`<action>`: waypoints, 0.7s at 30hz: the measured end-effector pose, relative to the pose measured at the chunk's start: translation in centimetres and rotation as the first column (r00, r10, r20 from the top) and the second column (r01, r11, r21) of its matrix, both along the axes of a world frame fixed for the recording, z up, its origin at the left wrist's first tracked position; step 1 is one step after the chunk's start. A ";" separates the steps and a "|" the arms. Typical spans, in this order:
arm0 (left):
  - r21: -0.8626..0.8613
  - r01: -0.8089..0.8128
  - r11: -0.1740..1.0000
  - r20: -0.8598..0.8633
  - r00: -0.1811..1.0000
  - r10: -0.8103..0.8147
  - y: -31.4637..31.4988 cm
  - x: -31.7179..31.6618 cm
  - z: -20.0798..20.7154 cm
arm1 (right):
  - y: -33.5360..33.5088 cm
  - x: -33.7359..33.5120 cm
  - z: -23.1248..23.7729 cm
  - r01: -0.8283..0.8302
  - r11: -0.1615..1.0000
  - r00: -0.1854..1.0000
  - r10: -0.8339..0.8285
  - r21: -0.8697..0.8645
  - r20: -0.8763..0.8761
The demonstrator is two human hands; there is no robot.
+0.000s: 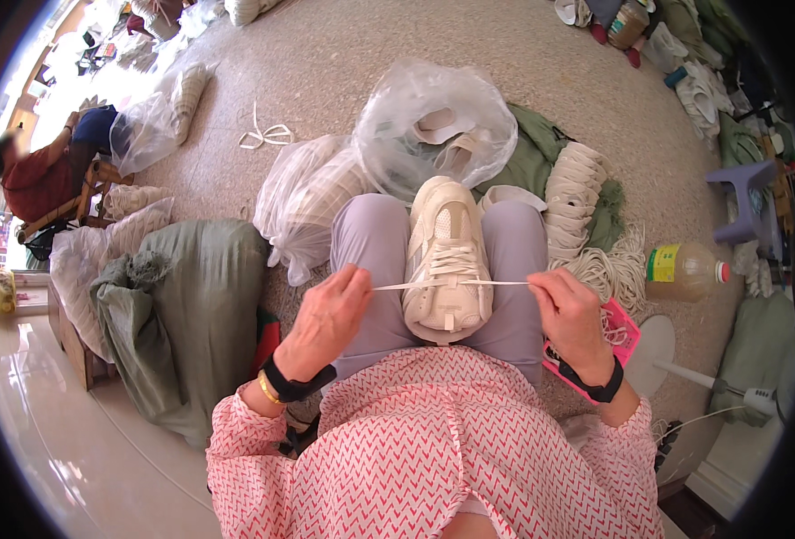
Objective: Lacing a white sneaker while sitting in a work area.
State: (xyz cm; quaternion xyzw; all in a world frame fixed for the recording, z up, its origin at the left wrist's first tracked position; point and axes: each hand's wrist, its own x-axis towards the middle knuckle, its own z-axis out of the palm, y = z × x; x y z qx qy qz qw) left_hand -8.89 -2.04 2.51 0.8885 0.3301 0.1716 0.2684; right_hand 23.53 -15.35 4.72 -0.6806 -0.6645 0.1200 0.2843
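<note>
A cream sneaker point(449, 310) rests on my lap between my thighs, its toe pointing away from me. White laces point(452, 259) run criss-cross up its front. My left hand point(333, 314) pinches one end of the shoelace point(406, 286), pulled out taut to the left. To the right, my right hand point(570, 310) has the other end pinched between thumb and fingers, also stretched straight. The two ends meet over the upper part of the tongue; whether they are crossed there is too small to tell.
Beyond my knees stands a clear plastic bag point(388, 117) with shoe parts. Stacked shoe pieces point(577, 193), lace bundles point(626, 269), a pink basket point(624, 337) and a jug point(680, 269) lie right. Green sacks point(195, 314) stand left. Farther left, another person point(43, 180) sits.
</note>
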 end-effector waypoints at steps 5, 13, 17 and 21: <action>0.067 -0.122 0.990 -0.058 0.990 0.126 1.1 -3.6 0.2 | -1.4 3.6 0.0 0.092 0.996 0.994 -0.092 -0.002 0.052; 0.194 -0.301 0.934 -0.073 0.945 0.320 2.4 -8.4 0.3 | -4.8 9.4 -1.8 0.323 0.942 0.946 -0.325 -0.091 -0.003; 0.227 -0.401 0.887 -0.157 0.884 0.440 3.6 -11.7 0.9 | -5.8 11.7 -2.5 0.438 0.880 0.887 -0.457 -0.186 -0.071; 0.234 -0.467 0.853 -0.169 0.844 0.508 5.0 -15.7 1.4 | -8.8 16.1 -5.2 0.417 0.903 0.908 -0.420 -0.101 -0.002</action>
